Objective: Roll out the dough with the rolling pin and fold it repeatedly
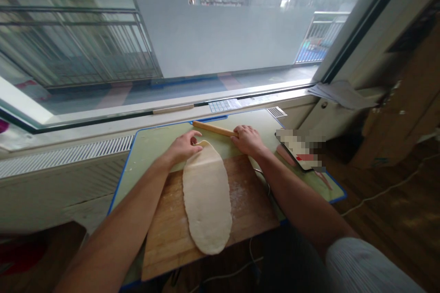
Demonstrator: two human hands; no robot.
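A long oval sheet of dough (207,201) lies lengthwise over a wooden board (250,192), its near end close to the board's front edge. At its far left corner, my left hand (184,147) pinches the edge of the dough between thumb and fingers, lifting it slightly. My right hand (248,139) is closed around the right end of a wooden rolling pin (215,128), which slants across the green mat (146,153) beyond the dough. Pale flour marks show on the board right of the dough.
A phone or tablet (299,150), partly blurred out, lies at the mat's right side. Behind stand a window ledge (178,112) and a large window. A white cable (385,190) runs over the floor at right, near a cardboard box (398,100).
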